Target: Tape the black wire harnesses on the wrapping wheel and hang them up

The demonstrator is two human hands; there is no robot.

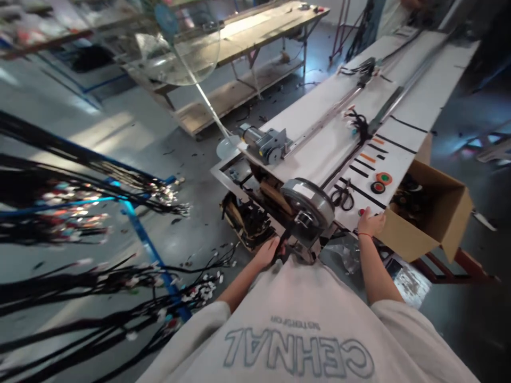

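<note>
I stand at the near end of a long white workbench [319, 133] with a metal rail along it. A round grey metal wheel [307, 205] is mounted at the bench end. My left hand [268, 251] reaches below the wheel, fingers curled near a black strap; what they grip is hidden. My right hand [370, 222] rests on the bench edge, fingers lying flat beside a red button [361, 211]. Black scissors [342, 197] lie just beyond it.
An open cardboard box [435, 218] of dark parts hangs at the bench's right side. Bundles of black cables [80, 213] on a blue rack fill the left. A grey motor [267, 144] sits on the bench. Wooden tables [255, 37] stand behind.
</note>
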